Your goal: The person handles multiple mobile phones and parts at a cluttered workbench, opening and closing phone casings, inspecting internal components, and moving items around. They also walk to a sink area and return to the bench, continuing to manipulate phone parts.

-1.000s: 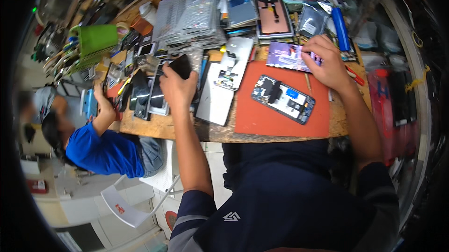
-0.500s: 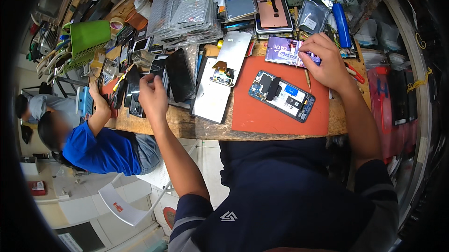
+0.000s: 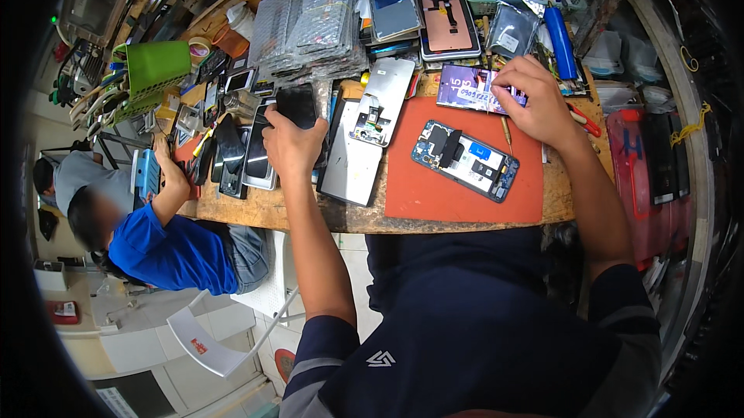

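Observation:
My left hand grips a black phone among other handsets at the table's middle left. My right hand has loosely bent fingers touching a phone with a lit purple screen, lying above an orange mat. An opened phone, insides showing, lies diagonally on that mat. Between my hands lie a white panel with small electronic parts and a larger pale panel.
Bubble-wrapped stacks, a pink screen part, a blue cylinder and a green basket crowd the back. A thin tool lies near my right hand. A co-worker in blue sits left, another person in grey behind.
My left hand was away from the black phone half a second ago and has moved back rightward and up onto it. My right hand stays at the lit screen, shifting only slightly.

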`<state>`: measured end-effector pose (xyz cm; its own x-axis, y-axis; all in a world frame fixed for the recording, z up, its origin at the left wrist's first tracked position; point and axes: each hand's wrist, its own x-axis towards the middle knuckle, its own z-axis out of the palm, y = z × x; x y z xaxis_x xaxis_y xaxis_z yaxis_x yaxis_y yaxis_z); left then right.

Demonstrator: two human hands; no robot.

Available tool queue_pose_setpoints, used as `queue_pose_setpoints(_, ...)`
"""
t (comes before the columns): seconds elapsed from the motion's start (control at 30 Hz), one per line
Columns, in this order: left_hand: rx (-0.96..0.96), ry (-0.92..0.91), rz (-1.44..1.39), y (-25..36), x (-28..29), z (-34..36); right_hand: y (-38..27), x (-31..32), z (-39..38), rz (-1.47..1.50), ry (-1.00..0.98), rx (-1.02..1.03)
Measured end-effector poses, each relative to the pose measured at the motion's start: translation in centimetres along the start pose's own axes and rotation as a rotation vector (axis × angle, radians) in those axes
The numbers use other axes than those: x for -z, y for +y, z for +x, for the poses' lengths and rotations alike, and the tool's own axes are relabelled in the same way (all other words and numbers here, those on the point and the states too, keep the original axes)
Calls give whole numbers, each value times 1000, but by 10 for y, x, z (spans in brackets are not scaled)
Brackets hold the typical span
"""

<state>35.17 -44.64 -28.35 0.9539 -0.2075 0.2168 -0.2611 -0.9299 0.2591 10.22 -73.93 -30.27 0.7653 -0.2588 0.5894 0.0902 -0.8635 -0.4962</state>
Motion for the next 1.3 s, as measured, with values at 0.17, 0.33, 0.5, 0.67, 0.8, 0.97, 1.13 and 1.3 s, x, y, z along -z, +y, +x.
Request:
queue_pose_setpoints(0.17, 38, 85, -120, 18, 8, -18, 1, 3, -3, 7, 10, 8)
queue_pose_setpoints(0.33, -128, -349, -1308, -3, 32, -27, 1, 5, -5, 5, 32, 11)
queue_pose_setpoints(0.5, -459, -999, -2370, 41, 31, -43, -36, -22, 12, 325, 79, 50)
queue_pose_setpoints(0.67, -378, -1297, -2533, 119, 24, -34, -72, -25, 42, 544, 162, 39)
queue_pose_setpoints(0.8, -310, -1391, -2563, 160, -1, -24, -61, -30, 41, 555, 268, -14)
queue_pose_setpoints(0.97, -323, -1304, -2579, 170, -28, -45, -44, -34, 9, 322, 342, 102)
queue_pose_setpoints(1.13, -308, -1001, -2267, 163, -38, -61, -54, -35, 8, 337, 270, -23)
queue_pose_setpoints(1.3, -392, -986, -2142, 159, -52, -61, -53, -40, 8, 409, 232, -182)
